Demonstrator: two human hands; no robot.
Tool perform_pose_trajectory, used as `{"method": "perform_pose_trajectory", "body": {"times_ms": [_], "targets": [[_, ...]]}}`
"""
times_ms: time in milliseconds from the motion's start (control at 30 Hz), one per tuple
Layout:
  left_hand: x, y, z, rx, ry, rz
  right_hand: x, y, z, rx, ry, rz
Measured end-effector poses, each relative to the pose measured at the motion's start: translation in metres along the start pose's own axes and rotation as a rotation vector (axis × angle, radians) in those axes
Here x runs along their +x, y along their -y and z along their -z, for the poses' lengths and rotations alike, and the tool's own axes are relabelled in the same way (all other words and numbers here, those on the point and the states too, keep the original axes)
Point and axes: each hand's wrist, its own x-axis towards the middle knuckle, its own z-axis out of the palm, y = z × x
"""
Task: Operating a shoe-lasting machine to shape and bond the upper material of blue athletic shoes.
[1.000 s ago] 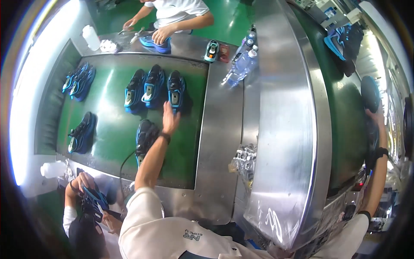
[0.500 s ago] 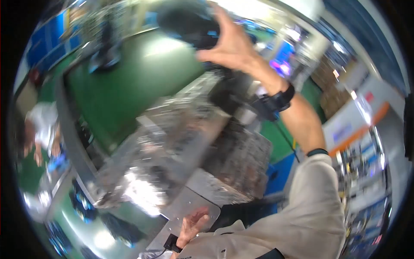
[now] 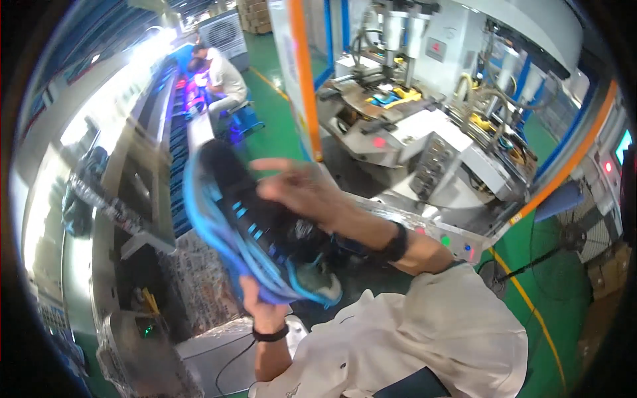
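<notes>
A black shoe with a bright blue sole (image 3: 242,249) and small blue accents on its upper is held tilted in front of my body. My left hand (image 3: 264,308) is wrapped round its sole from below, near the lower end. Over the black upper hovers my right hand (image 3: 305,196), smeared by motion, with its fingers apart; whether it touches the upper is hard to tell. A greyish piece shows at the shoe's opening, close to my body. Both wrists wear black bands.
At the right stands a large white machine (image 3: 424,142) with coloured buttons and shoe parts in its stations. A long conveyor (image 3: 156,119) runs away at the left, with a seated person (image 3: 225,76) beside it. A foil-covered surface (image 3: 202,278) lies beneath the shoe.
The view has swung to the right, toward the machine. The dark shoe, raised in my right hand before, is now lower and in my left hand; my right hand has let go.
</notes>
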Motion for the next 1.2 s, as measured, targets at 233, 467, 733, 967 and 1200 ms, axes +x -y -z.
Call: {"method": "perform_pose_trajectory", "body": {"times_ms": [233,467,733,967,1200], "targets": [[0.050,0.119,-0.172,0.105,0.176,0.401,-0.170,-0.033,0.163,-0.021,-0.386,0.004],[0.070,0.277,-0.305,0.288,0.689,0.568,-0.288,-0.113,0.320,0.078,-1.217,0.017],[0.167,0.507,-0.401,0.851,0.608,0.366,-0.405,-0.082,0.419,-0.210,-1.597,0.089],[0.196,0.638,-0.429,1.266,0.600,0.152,-0.449,-0.068,0.406,-0.522,-1.893,-0.082],[0.253,0.591,-0.382,0.811,0.313,0.550,-0.422,-0.031,0.490,-0.903,-1.711,-0.224]]}}
